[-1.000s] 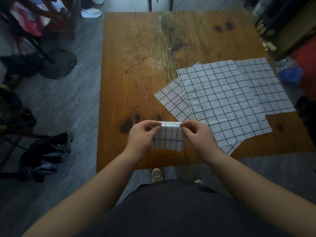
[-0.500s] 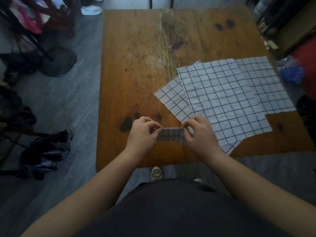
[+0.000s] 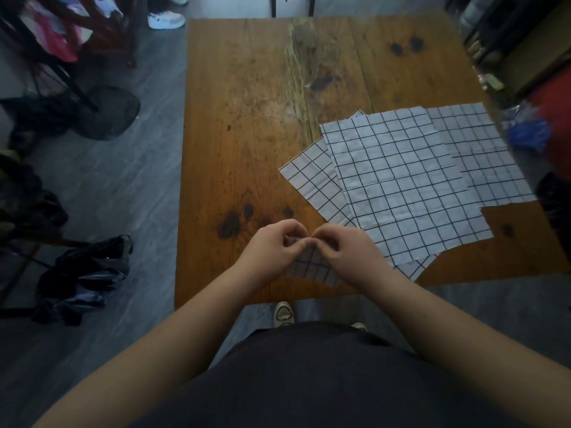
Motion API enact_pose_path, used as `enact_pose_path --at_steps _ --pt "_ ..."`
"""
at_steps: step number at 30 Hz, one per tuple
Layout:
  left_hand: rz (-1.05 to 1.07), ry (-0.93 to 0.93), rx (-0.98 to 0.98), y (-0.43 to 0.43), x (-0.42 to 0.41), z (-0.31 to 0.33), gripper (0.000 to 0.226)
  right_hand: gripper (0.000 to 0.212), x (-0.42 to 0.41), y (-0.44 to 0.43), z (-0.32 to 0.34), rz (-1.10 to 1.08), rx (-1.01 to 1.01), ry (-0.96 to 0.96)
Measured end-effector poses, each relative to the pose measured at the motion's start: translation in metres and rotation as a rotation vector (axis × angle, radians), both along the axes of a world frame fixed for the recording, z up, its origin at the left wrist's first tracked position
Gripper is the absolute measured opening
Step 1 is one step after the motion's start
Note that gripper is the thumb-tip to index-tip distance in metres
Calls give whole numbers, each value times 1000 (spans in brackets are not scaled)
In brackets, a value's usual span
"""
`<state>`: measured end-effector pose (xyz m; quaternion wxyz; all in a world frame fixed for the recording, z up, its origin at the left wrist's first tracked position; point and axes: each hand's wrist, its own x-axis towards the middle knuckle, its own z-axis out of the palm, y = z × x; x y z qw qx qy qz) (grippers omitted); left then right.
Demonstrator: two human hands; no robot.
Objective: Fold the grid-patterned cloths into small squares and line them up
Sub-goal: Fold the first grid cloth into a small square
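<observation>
White folded cloth (image 3: 310,268) with thin black grid lines is peeking out under my hands, near the front edge of the brown wooden worktop (image 3: 247,134). My left hand (image 3: 272,251) and right hand (image 3: 346,254) are both pinching its top in a tight grip. My hands are hiding its shape. Flat cloths (image 3: 401,180) are lying overlapped to the right.

I read the tabletop (image 3: 241,134) as bare brown wood, semi-matt, with dark stains and a rough, pale strip running in from its far edge. The flat cloths (image 3: 398,180) by its right edge and the folded cloth (image 3: 312,267) at its near edge look thin, matt, faintly creased. Off the left edge: dull-sheen grey floor (image 3: 148,186), a crinkled glossy black bag (image 3: 86,267).
</observation>
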<state>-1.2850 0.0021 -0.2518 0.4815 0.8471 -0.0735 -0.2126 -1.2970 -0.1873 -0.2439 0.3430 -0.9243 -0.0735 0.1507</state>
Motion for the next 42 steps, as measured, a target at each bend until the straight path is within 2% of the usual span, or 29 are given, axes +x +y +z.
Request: enact_pose_path --at_steps 11,14,19,22,27,30,37,42 --pt "126 17 17 9 13 7 6 10 6 -10 8 -62 20 12" --pt "191 35 2 21 17 8 6 12 7 -19 6 -113 106 64" --pt "301 61 -44 33 20 10 8 14 4 -22 4 -338 342 66" --pt "283 82 -60 32 17 13 8 7 4 -16 5 -344 333 41" --pt "233 131 -115 19 8 15 7 17 3 -2 2 -291 383 160" --pt "209 144 -123 16 6 14 6 15 1 2 3 -301 335 77" --pt "-67 91 39 8 9 21 12 14 -3 4 5 -149 140 13" --pt "-80 21 118 0 8 23 10 16 -5 5 7 -144 131 8"
